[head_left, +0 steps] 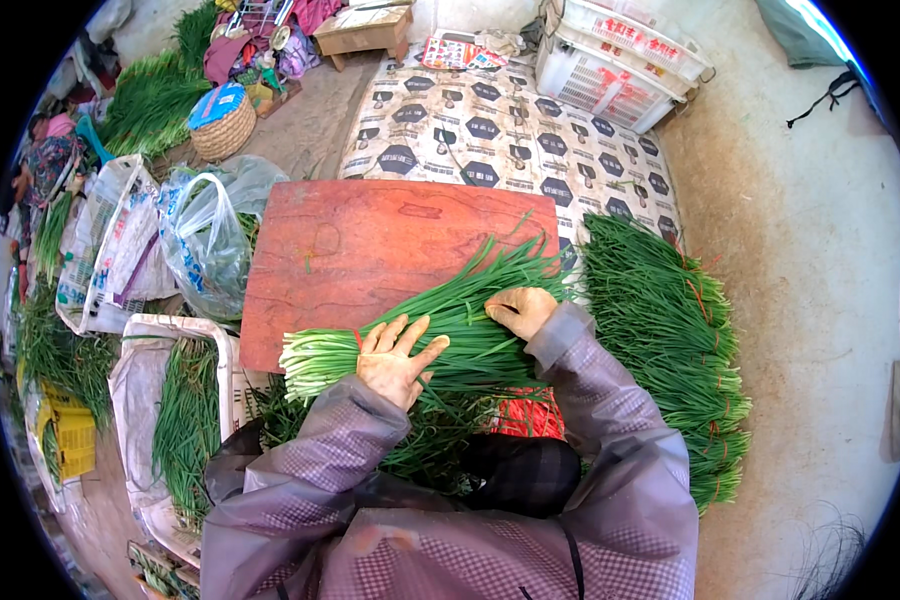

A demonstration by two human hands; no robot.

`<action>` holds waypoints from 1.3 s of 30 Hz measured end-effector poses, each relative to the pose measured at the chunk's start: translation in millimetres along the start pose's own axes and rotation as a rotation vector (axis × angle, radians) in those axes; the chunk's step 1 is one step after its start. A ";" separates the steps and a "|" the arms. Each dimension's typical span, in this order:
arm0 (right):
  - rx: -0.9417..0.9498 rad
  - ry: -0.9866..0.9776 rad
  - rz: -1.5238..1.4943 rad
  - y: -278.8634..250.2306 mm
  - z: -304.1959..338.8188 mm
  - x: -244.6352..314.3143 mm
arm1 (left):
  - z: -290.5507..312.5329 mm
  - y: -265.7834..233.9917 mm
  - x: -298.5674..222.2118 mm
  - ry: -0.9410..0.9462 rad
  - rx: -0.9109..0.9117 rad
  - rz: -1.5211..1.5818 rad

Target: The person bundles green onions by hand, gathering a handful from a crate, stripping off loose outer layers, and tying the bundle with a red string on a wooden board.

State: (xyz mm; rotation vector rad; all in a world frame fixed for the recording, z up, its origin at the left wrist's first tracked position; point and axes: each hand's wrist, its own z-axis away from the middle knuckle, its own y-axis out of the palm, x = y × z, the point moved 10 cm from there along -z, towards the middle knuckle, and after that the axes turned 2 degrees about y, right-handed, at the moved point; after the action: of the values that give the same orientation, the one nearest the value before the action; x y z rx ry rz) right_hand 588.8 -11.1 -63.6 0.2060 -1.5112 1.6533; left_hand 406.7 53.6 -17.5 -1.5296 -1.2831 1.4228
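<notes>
A bundle of green chives [450, 318] lies across a reddish-brown wooden board [370, 235], its pale stem ends toward the left. Near those ends a thin red tie [358, 338] shows at the bundle. My left hand [395, 365], in a pale glove, presses on the stems beside the tie with its fingers spread. Over the leafy part, my right hand [523, 311] has thumb and fingers pinched together at the leaves. Whatever is between those fingertips is too small to make out. Loose chives [435, 440] and red strands [530, 415] show below the board, partly behind my sleeves.
Several tied chive bundles [660, 360] are stacked right of the board. To the left stand a white crate [232, 350] with chives and a clear plastic bag [205, 240]. White baskets [610, 85] stand at the back right. Another person [50, 165] sits far left.
</notes>
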 end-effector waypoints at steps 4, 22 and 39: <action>-0.009 -0.071 0.137 1.7 2.0 24.7 | 1.2 0.2 -0.5 -0.003 0.000 -0.005; -0.194 -0.480 0.414 11.1 -5.3 76.6 | 2.5 -0.2 0.4 -0.009 -0.039 0.040; -0.156 -0.541 0.648 34.5 -3.9 108.6 | 1.5 -0.3 2.0 -0.028 -0.047 0.042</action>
State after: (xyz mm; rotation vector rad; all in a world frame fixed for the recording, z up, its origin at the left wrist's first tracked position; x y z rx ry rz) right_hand 500.5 47.3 -21.1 0.0801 -2.2806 2.0669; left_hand 405.0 55.3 -18.0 -1.5816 -1.3165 1.4545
